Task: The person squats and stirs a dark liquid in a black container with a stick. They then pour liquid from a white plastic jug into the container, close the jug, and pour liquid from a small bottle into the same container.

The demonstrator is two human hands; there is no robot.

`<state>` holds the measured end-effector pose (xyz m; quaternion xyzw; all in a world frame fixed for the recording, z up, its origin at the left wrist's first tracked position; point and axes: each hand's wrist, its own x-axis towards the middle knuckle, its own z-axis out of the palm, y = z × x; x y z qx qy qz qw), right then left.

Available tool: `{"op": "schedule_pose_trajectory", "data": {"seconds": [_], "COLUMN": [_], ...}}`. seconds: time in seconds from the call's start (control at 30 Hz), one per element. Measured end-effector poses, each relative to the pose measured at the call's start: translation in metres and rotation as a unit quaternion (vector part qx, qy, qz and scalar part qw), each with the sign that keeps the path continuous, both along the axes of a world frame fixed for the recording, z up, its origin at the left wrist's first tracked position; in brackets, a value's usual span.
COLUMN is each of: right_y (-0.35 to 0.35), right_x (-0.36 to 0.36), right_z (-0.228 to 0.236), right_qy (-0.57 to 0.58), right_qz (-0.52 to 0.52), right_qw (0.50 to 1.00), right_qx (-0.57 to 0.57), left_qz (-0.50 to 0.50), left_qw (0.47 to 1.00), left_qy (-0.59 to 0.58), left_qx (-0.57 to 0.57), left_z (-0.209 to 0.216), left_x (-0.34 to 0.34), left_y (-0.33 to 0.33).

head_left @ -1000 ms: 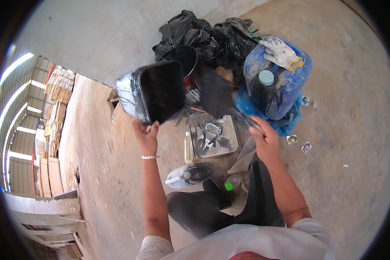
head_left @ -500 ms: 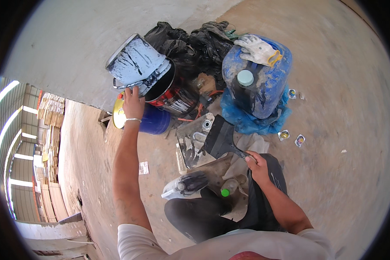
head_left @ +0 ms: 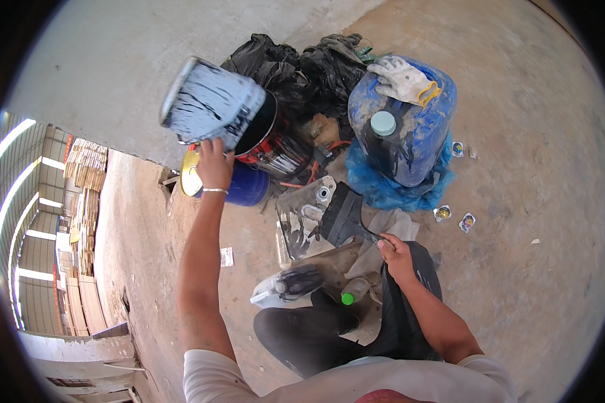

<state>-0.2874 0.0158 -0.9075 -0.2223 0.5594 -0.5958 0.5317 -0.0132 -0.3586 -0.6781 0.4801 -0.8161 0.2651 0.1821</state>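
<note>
The big blue jug point(head_left: 410, 151) stands far right on a crumpled blue plastic sheet point(head_left: 400, 185), probably put under it to catch drips; a white work glove point(head_left: 403, 79) lies on its top. Left of the jug, dark plastic bags point(head_left: 282, 74) are heaped behind a black-and-red drum point(head_left: 279, 151), which sits with its mouth toward the left.

At that mouth is the paint-streaked pale bucket point(head_left: 212, 101), tipped with its base up and to the left — its opening turned toward the drum, whose rim may well bear part of the weight. A blue drum with a yellow end point(head_left: 249, 185) lies just below it.

Nearer, a smeared metal tray point(head_left: 308, 250) rests on the floor, with a pale jug point(head_left: 286, 285) in front of it. The black wide-bladed spreader point(head_left: 343, 218) overlaps the tray's right side; whether it touches cannot be told.

The left hand point(head_left: 214, 164) grips the bucket's near edge, seemingly to keep the tilt steady. The right hand point(head_left: 395, 254) is closed round the spreader's handle — low and near the knee, clear of the bucket.
</note>
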Motion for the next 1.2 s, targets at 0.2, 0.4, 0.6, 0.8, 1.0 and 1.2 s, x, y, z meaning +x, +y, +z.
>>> {"op": "schedule_pose_trajectory", "data": {"seconds": [0.2,0.4,0.6,0.8,1.0,1.2], "right_y": [-0.003,-0.001,-0.001,0.002,-0.005,-0.023], "right_x": [0.001,0.000,-0.015,-0.042,-0.067,-0.063], "right_z": [-0.002,-0.001,0.005,0.025,0.062,0.110], "right_qy": [0.049,0.046,-0.142,-0.262,-0.209,-0.100], "right_qz": [0.010,0.011,-0.028,-0.120,-0.091,-0.051], "right_qw": [0.999,0.999,0.989,0.947,0.947,0.977], "right_qx": [0.014,0.013,-0.024,-0.145,-0.224,-0.179], "left_qz": [-0.027,0.026,-0.044,-0.013,0.061,0.076], "left_qw": [0.986,0.999,0.947,0.686,0.453,0.343], "left_qy": [-0.161,-0.033,0.314,0.644,0.764,0.798], "left_qx": [0.040,0.021,0.046,0.339,0.455,0.489], "left_z": [-0.041,0.001,0.032,0.025,-0.036,-0.073], "left_x": [0.000,0.000,-0.003,0.015,0.022,0.026], "left_y": [0.015,0.031,0.090,0.174,0.239,0.265]}}
